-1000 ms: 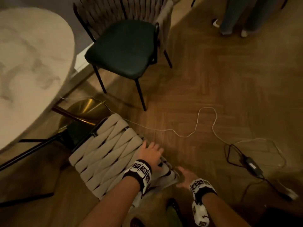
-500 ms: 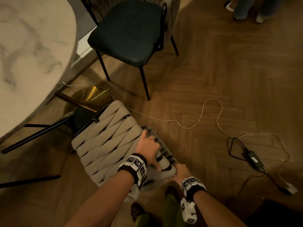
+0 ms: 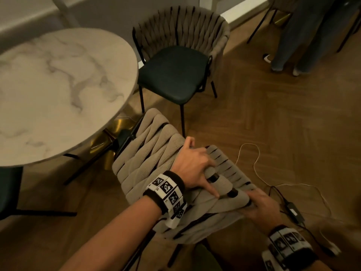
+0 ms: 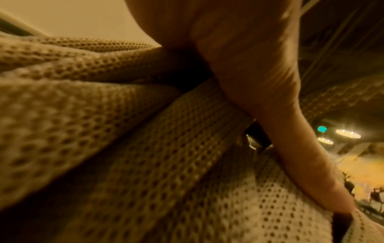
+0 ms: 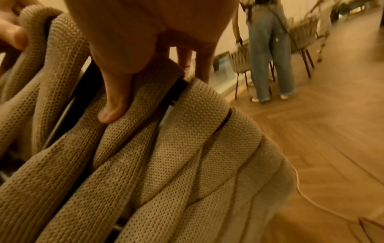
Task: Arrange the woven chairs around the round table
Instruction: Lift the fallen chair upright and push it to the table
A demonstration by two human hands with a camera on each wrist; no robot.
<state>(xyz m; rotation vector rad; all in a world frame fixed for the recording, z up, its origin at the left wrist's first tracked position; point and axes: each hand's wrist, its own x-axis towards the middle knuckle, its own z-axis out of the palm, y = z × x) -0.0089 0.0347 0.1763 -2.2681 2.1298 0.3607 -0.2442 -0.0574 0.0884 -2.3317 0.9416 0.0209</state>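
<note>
In the head view the woven chair (image 3: 148,157), beige straps on a black frame, stands beside the round marble table (image 3: 58,90), its back toward me. My left hand (image 3: 193,167) grips the top rail of the backrest, fingers curled over the straps. My right hand (image 3: 261,206) holds the same rail further right. The left wrist view has my thumb (image 4: 270,115) pressed against the strap weave (image 4: 124,131). In the right wrist view my fingers (image 5: 116,98) curl over the straps (image 5: 166,164). A second woven chair (image 3: 175,75) with a dark seat stands at the table's far side.
A white cable (image 3: 254,159) and a black power adapter (image 3: 293,210) lie on the wood floor right of the held chair. A person in jeans (image 3: 289,36) stands at the top right. The table's gold base (image 3: 117,128) is by the chair. Another dark seat (image 3: 9,188) shows at the left edge.
My right hand went from beside the chair to gripping its back rail. My left hand closed more firmly on it. The chair back now sits higher and closer to me.
</note>
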